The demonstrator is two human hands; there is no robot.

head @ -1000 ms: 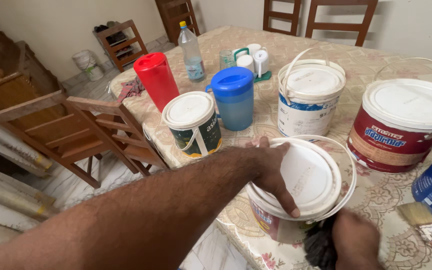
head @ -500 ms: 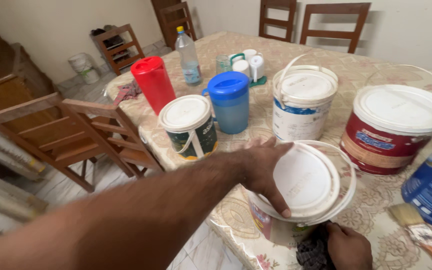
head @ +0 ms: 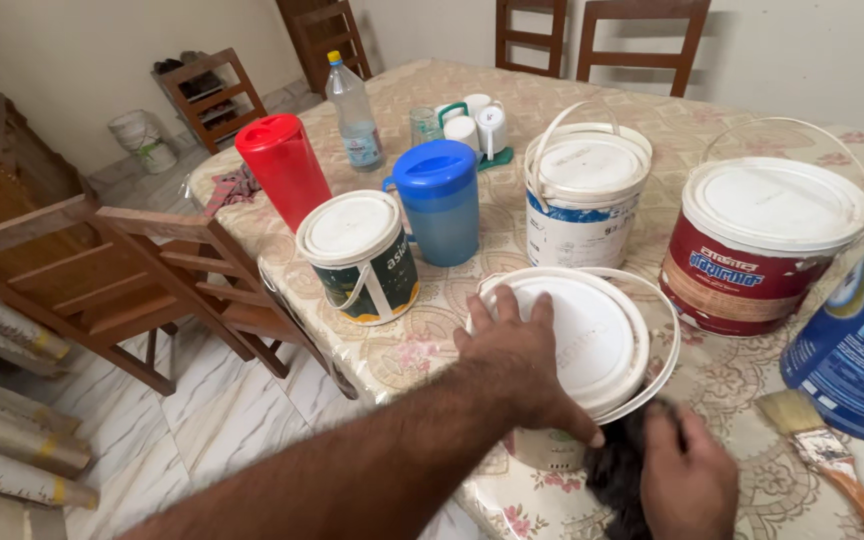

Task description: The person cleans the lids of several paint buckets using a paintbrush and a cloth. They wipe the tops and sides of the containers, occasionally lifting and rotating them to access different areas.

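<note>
My left hand (head: 517, 360) lies flat on the white lid of a paint bucket (head: 582, 340) at the table's near edge, fingers spread over the lid's left side. Below it my right hand (head: 687, 480) is closed on a dark cloth (head: 617, 465) pressed against the bucket's front wall. The bucket's white handle hangs around its right side.
Other lidded paint buckets stand behind: a dark green one (head: 360, 255), a white-blue one (head: 584, 195), a red one (head: 767, 235). A blue jug (head: 439, 200), red jug (head: 282, 165), water bottle (head: 349, 98), cups (head: 472, 125), paintbrush (head: 822, 450) and blue container (head: 857, 340) share the table (head: 402, 340). Wooden chairs (head: 162, 270) stand left.
My left hand slid from the lid's front rim up onto its top left. My right hand with the cloth rose a little along the bucket's front. The view shifted slightly.
</note>
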